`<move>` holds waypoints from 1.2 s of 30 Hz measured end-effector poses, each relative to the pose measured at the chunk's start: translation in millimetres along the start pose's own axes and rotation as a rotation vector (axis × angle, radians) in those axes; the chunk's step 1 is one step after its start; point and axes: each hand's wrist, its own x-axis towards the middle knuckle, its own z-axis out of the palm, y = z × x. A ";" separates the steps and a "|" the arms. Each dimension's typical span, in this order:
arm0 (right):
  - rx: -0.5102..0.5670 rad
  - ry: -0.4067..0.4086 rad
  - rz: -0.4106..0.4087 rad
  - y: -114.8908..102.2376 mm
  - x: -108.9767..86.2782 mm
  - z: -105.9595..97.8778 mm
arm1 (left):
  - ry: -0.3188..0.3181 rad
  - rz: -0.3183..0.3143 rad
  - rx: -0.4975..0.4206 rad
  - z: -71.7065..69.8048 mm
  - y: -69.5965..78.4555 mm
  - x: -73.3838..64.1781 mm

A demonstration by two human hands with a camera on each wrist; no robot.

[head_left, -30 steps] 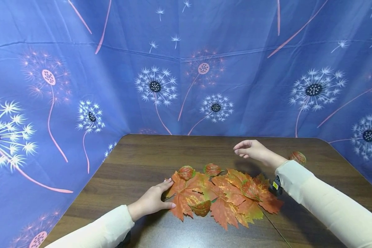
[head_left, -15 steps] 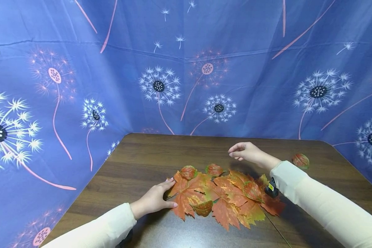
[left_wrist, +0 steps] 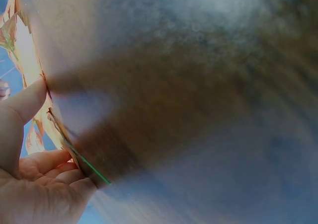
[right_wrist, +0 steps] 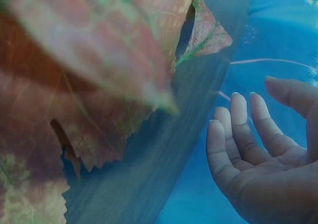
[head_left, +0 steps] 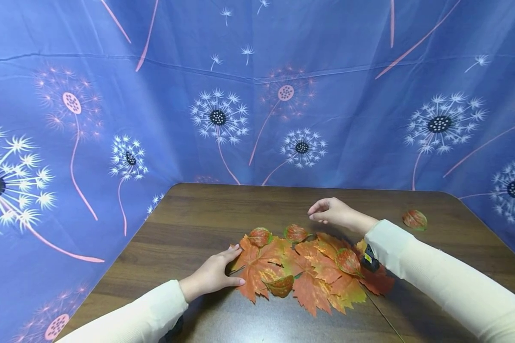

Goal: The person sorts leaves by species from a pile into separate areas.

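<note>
A cluster of orange and yellow artificial maple leaves [head_left: 309,271] lies on the wooden table. My left hand [head_left: 212,274] rests at its left end, thumb and fingers spread along the edge of a large leaf [head_left: 253,267]. In the left wrist view the thumb [left_wrist: 32,102] and fingertips meet that leaf edge beside a thin green stem [left_wrist: 94,170]. My right hand [head_left: 336,213] hovers behind the cluster with loosely bent fingers and nothing in them. Two small rounded red-green leaves, one left [head_left: 259,237] and one centre [head_left: 297,233], lie along the back of the cluster.
Another rounded leaf [head_left: 415,219] lies alone at the table's back right. More rounded leaves, one right [head_left: 348,262] and one in front [head_left: 280,287], sit on the cluster. A long thin stem [head_left: 384,312] runs toward the front edge. A blue dandelion-print cloth [head_left: 249,119] hangs behind the table.
My right hand has drifted left and slightly nearer behind the cluster, away from the lone leaf at the right. The left hand stays at the leaf edge. The head view shifts slightly.
</note>
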 end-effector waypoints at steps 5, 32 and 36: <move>-0.034 -0.016 -0.006 -3.6 3.6 8.8 | -0.006 0.004 -0.005 0.4 -0.4 -0.2; -0.088 -0.076 0.059 -1.7 20.6 34.3 | 0.000 0.007 0.005 -0.2 0.2 0.8; -0.095 -0.087 0.051 -0.1 22.6 36.8 | -0.003 0.000 0.002 -0.1 -0.2 0.3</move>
